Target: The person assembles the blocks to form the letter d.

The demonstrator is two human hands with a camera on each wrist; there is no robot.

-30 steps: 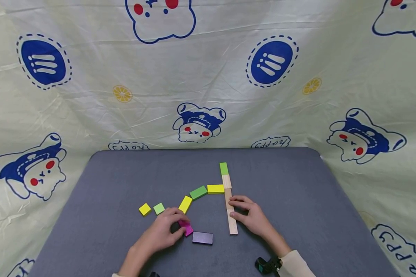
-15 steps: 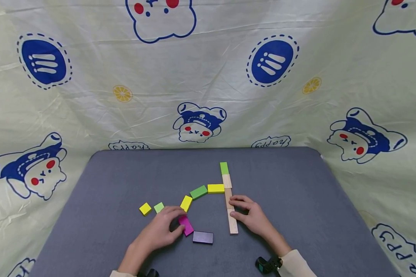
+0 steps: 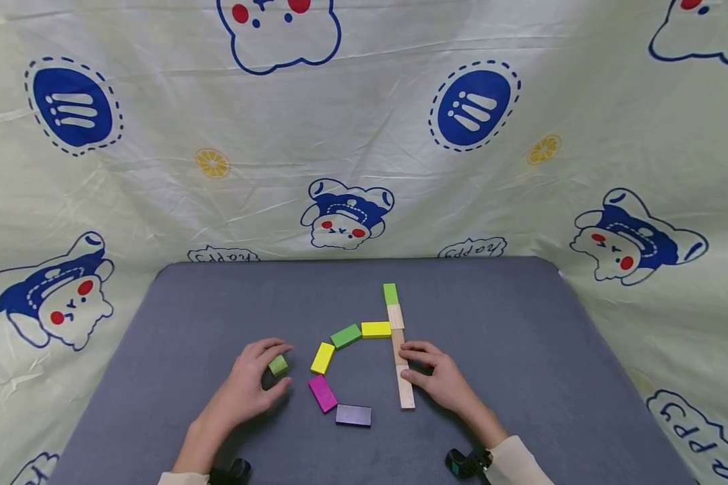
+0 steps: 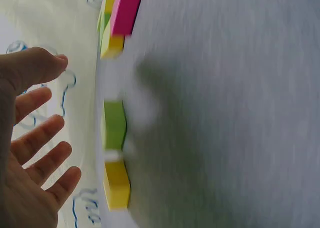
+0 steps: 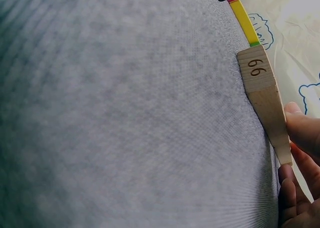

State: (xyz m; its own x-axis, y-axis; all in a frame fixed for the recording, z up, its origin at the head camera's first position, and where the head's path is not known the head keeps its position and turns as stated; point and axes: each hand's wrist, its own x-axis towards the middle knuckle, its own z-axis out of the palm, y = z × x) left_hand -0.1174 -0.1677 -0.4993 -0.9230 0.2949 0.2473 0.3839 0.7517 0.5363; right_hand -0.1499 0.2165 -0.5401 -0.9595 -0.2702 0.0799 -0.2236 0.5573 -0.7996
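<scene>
My left hand is over the table with thumb and fingers spread around a light green block. The left wrist view shows the hand empty, apart from that green block and a small yellow block, which the hand hides in the head view. My right hand touches the side of a straight row of plain wooden blocks with its fingertips and thumb. The nearest wooden block carries the number 66 on its end. A green block tops the row.
A curve of blocks bends left from the row: yellow, green, yellow, magenta and purple. All lie on a grey cloth-covered table. A printed curtain hangs behind.
My left hand has left the magenta block and moved left to the light green block, now covering the yellow one. The magenta block lies uncovered, turned slightly. The right hand has stayed in place.
</scene>
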